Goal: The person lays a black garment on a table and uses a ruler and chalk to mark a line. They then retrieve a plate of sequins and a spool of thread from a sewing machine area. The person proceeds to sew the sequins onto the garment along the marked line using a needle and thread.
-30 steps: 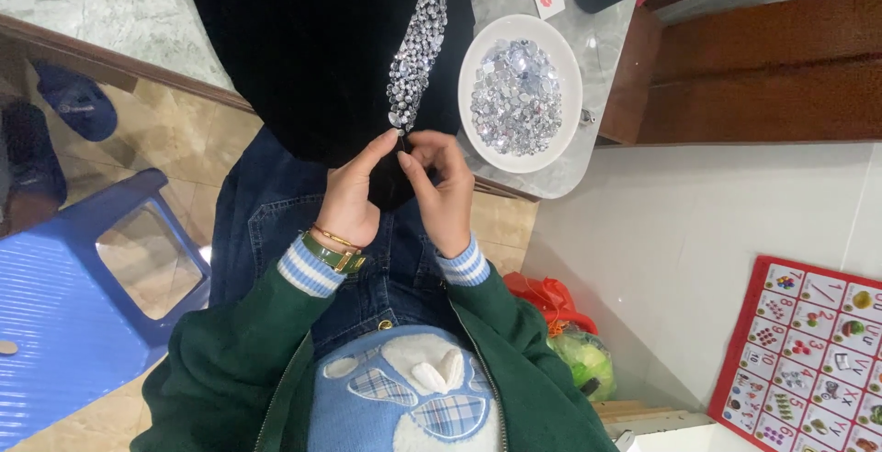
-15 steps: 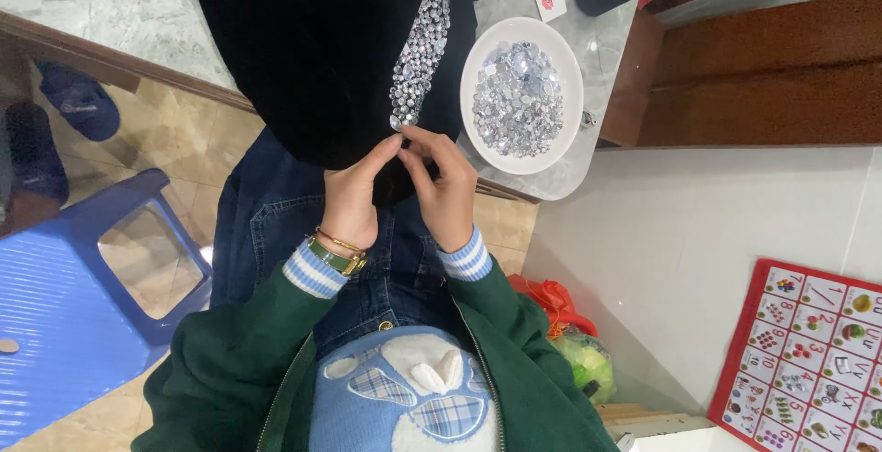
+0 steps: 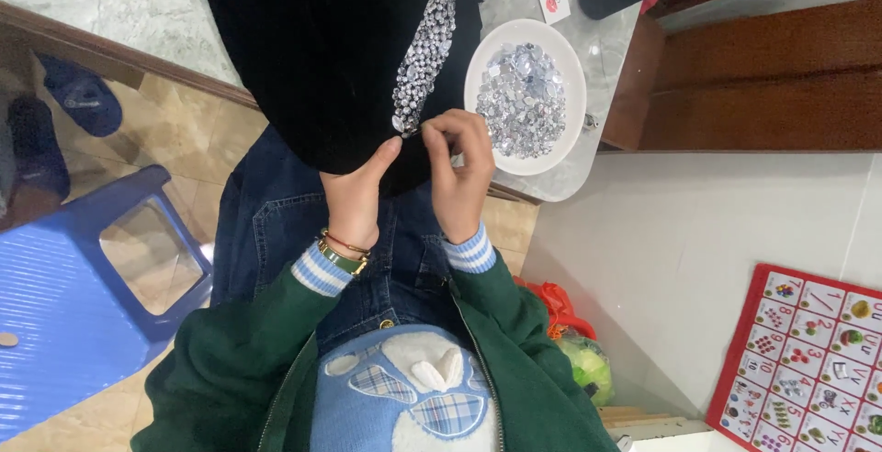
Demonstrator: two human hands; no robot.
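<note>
Since the earlier frame both hands had barely shifted on the cloth's lower edge. The left hand [image 3: 354, 190] gripped the soft, limp black cloth [image 3: 322, 48] hanging off the bench [image 3: 602, 43]; the right hand [image 3: 459, 172] pinched its fingers at the fragile sequin strip [image 3: 427, 48]. A plate [image 3: 570, 140] of sequins sat at two o'clock.

left hand [image 3: 354, 197] and right hand [image 3: 459, 172] raised together, fingertips pinched
</note>
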